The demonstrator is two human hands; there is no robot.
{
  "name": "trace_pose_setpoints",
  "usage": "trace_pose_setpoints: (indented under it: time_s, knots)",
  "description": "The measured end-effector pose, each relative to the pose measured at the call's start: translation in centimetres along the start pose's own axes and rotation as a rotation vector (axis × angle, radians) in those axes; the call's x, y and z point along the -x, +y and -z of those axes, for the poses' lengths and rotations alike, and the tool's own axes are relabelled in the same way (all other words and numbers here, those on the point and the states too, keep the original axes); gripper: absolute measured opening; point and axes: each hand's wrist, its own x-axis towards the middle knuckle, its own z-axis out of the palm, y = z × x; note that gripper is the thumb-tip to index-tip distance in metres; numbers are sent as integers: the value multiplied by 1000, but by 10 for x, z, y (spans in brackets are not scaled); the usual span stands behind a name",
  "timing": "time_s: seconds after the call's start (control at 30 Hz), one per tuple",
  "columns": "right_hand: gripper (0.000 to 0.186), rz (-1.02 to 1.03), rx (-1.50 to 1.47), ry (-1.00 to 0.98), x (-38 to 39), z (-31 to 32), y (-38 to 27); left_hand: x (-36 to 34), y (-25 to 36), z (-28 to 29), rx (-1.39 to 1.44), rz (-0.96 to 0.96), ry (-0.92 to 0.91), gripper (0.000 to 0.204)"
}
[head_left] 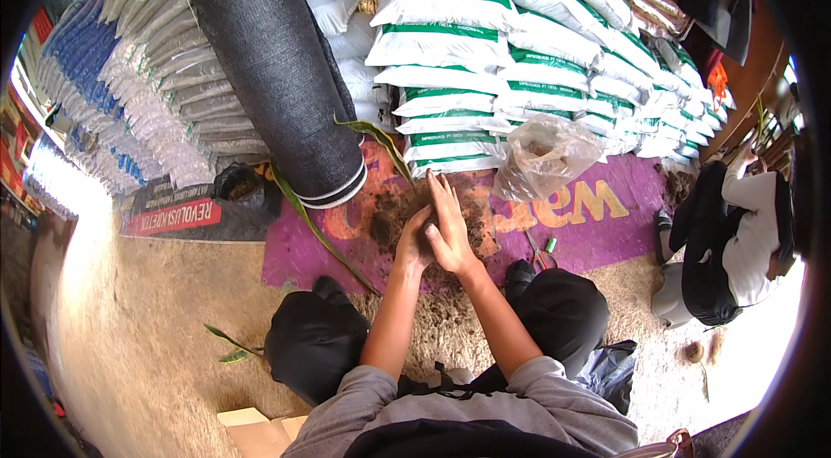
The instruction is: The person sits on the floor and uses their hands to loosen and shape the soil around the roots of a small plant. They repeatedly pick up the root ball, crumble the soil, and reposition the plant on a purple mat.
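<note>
While the left hand and right hand are touching, I cannot tell whether they are clamping anything; dark soil is lying beside them on the purple sheet, probably feeling light and crumbly, so cupped palms are suiting it.

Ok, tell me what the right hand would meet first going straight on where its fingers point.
Most likely a white-and-green sack low in the stack ahead of the right hand, though its height and the true gap are unclear from this one view.
</note>
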Motion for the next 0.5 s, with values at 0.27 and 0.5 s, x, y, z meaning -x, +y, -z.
trace_pose_setpoints:
  time_s: [0.27, 0.5]
  knots:
    - [46, -95, 43, 110, -11, 15, -17, 6, 6, -1, -91, 32, 67, 45]
    - [44, -101, 157, 98, 6, 4, -8, 5, 6, -34, -20, -48, 146, 55]
